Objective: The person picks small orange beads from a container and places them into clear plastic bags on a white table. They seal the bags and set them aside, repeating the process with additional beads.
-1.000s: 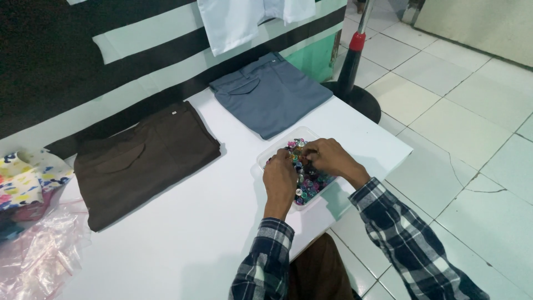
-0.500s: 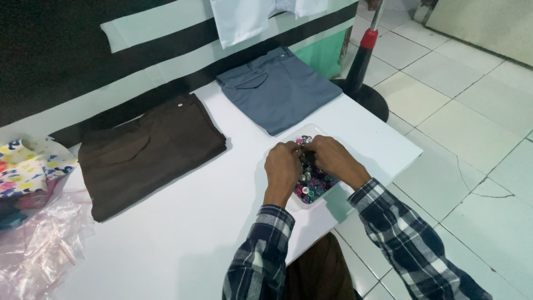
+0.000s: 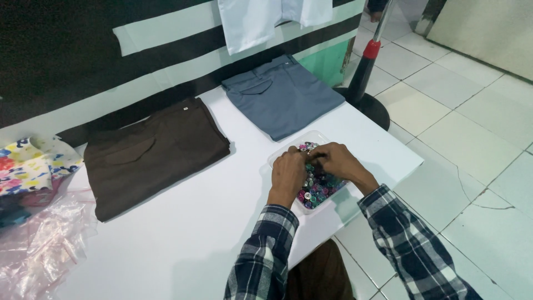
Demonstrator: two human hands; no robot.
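Both hands, the left hand (image 3: 287,173) and right hand (image 3: 336,163), are curled down into the clear tray (image 3: 311,206) of small coloured fasteners (image 3: 317,189) at the worktop (image 3: 183,244) edge. Whether either pinches one, I cannot tell. Light fingertip picking seems best, so the tray stays put beside the grey trousers (image 3: 286,95).

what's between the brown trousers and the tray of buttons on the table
Nothing: in the head view only bare white table separates the folded brown trousers from the clear tray of buttons, where both hands are busy.
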